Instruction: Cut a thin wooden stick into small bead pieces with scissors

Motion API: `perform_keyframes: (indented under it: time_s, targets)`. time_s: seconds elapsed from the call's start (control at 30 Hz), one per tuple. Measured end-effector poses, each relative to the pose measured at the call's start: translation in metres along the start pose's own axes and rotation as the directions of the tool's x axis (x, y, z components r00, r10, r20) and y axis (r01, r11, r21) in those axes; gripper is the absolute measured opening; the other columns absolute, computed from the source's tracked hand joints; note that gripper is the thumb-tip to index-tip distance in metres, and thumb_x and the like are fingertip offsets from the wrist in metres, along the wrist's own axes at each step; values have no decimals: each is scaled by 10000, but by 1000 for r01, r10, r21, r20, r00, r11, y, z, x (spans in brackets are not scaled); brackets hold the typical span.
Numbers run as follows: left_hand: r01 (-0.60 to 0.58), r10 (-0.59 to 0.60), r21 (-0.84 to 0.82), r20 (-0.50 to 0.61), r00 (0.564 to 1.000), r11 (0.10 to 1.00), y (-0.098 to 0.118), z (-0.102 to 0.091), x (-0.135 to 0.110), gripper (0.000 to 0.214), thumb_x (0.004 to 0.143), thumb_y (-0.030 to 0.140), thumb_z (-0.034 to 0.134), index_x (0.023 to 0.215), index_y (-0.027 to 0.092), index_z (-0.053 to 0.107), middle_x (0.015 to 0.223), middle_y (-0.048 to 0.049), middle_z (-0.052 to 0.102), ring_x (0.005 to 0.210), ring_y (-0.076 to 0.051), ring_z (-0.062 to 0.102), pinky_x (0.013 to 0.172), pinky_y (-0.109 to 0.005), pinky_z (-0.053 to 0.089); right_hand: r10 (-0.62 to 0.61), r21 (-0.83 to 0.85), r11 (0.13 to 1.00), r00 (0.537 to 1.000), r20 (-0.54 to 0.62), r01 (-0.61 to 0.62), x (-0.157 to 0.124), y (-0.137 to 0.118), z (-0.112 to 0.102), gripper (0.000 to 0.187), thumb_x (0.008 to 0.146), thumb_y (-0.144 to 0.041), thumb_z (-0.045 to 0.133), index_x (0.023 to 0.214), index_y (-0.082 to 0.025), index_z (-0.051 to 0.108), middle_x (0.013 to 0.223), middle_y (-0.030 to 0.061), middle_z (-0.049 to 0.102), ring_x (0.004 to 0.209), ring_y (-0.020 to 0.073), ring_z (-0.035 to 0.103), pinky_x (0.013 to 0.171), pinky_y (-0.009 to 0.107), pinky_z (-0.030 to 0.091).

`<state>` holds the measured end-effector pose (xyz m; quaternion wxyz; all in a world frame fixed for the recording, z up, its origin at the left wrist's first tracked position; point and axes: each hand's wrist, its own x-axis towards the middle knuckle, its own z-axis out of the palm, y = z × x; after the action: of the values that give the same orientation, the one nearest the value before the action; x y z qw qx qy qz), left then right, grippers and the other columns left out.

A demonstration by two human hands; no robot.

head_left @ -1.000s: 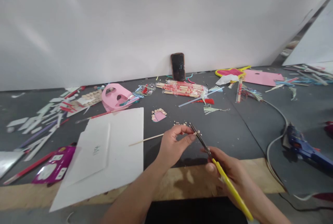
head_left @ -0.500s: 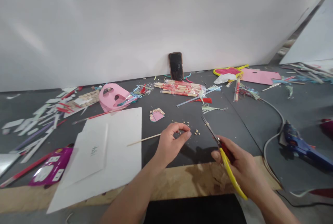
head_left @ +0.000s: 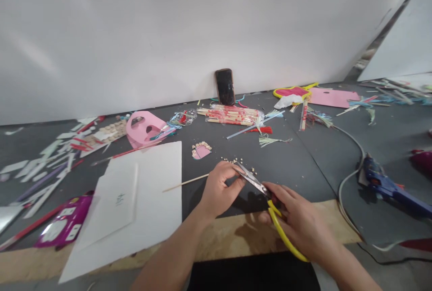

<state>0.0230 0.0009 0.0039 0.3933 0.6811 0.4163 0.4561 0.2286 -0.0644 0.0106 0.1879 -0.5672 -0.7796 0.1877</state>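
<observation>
My left hand (head_left: 219, 188) pinches the end of a thin wooden stick (head_left: 185, 183) that runs out to the left above the dark table. My right hand (head_left: 299, 223) grips yellow-handled scissors (head_left: 266, 201). Their metal blades are slightly apart and point up-left, with the tips at the stick end by my left fingertips. Small cut wood bits (head_left: 236, 162) lie scattered just beyond the hands. A small pink piece edged with wood bits (head_left: 201, 150) lies further back.
White paper sheets (head_left: 135, 201) lie at the left, beside a purple packet (head_left: 60, 228). A blue glue gun (head_left: 388, 185) with its cord sits right. A bag of sticks (head_left: 232, 115), a pink mask shape (head_left: 146, 126) and a phone (head_left: 225, 86) stand at the back.
The scissors swung away to the right half a second ago, then came back; now the blades are at the stick end in my left fingers.
</observation>
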Motion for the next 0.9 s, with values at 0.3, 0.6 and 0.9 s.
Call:
perform_keyframes:
  time_s: [0.3,0.6,0.9]
  targets:
    - [-111,71,513,96,993,851,-17,8,3,147,805,188,598,721,249,703,844,-69,712,993,-297,480,897,-463,242,360,336,906,883,-299,-256,8,43,-7,510,784,-506,603,1177,-184,560,806,39,654,666,178,619,599,287,513]
    - [-93,26,615,118,993,783,-13,13,6,79,771,182,674,746,257,685,901,-46,717,1034,-297,469,898,-470,169,419,496,857,751,-510,-142,3,39,11,490,727,-395,707,1168,-226,578,809,-3,602,671,145,568,647,278,500]
    - [-139,-91,775,245,965,616,-2,36,30,92,826,293,635,898,249,671,946,-39,718,1035,-266,508,869,-447,224,311,454,890,786,-535,-44,2,43,10,413,756,-374,680,1131,-229,584,755,-15,588,581,123,538,539,236,470]
